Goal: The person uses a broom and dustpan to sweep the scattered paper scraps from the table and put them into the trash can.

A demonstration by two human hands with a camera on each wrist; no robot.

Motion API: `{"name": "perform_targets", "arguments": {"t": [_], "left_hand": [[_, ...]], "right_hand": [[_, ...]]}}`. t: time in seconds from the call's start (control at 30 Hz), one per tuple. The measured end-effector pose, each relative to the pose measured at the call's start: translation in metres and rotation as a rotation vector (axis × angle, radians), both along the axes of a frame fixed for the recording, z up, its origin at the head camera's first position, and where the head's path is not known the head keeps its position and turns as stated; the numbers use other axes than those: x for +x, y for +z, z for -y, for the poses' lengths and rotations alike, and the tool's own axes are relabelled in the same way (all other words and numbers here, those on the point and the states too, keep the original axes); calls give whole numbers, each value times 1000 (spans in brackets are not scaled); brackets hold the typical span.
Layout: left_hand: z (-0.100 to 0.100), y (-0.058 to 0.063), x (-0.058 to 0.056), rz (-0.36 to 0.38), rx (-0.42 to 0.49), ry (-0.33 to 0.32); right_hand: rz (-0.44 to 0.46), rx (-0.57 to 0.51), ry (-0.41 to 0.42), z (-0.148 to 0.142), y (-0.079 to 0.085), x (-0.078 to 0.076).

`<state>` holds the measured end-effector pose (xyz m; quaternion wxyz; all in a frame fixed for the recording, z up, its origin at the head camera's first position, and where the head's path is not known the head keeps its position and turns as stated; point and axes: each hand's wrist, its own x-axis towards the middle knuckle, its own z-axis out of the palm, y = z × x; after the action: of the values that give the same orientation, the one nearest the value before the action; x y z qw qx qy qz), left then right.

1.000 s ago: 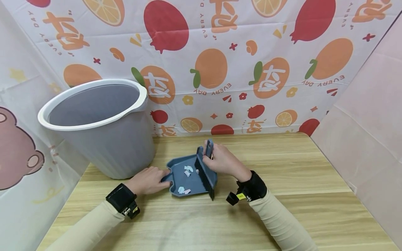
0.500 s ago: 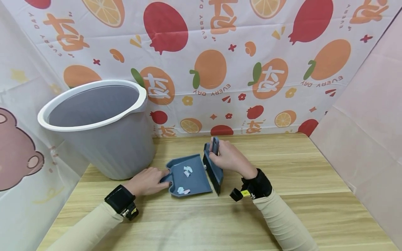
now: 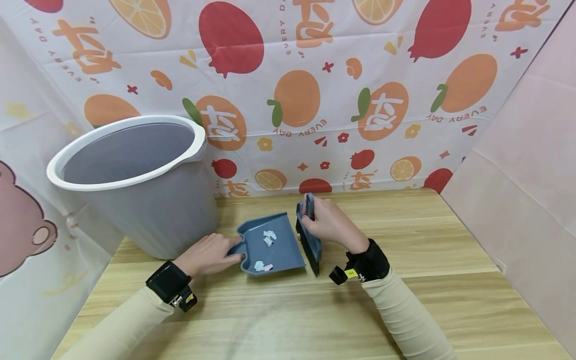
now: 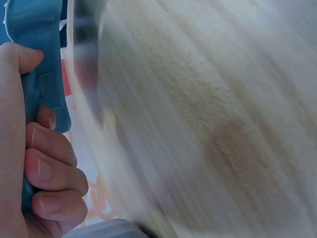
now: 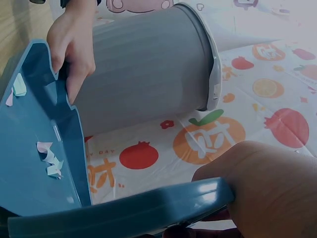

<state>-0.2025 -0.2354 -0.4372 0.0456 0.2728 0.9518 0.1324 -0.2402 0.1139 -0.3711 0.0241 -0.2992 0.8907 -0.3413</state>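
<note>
My left hand grips the handle of a blue dustpan, its fingers curled round it in the left wrist view. Several small pale paper scraps lie in two clusters on the pan. My right hand holds a blue hand brush with dark bristles, upright just right of the pan's front edge and apart from it. A tiny pale bit shows against the bristles. In the right wrist view the brush crosses the bottom, and part of my right hand is cut off.
A large grey bin with a white rim stands at the left, close beside my left hand. Wood-grain tabletop extends to the right and front. A fruit-printed cloth hangs behind the table.
The brush has moved right, from over the dustpan to past its front edge. The pan's front edge now looks slightly raised. My left hand keeps its grip on the handle.
</note>
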Motion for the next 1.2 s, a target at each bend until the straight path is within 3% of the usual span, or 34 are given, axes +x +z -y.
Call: {"name": "perform_targets", "arguments": {"t": [0.2, 0.43, 0.73, 0.97, 1.1, 1.2], "left_hand": [[-2, -3, -4, -5, 38, -31], [3, -30, -17, -40, 115, -80], [-4, -25, -14, -41, 89, -87], [-13, -15, -10, 21, 28, -53], [-14, -16, -11, 31, 31, -50], [-10, -24, -15, 4, 62, -74]], "right_hand": [[-6, -1, -3, 2, -1, 0], [-51, 5, 40, 5, -2, 2], [-22, -34, 1, 1, 8, 7], [-34, -52, 12, -2, 14, 8], [-33, -60, 14, -3, 15, 9], [-40, -89, 19, -6, 18, 9]]}}
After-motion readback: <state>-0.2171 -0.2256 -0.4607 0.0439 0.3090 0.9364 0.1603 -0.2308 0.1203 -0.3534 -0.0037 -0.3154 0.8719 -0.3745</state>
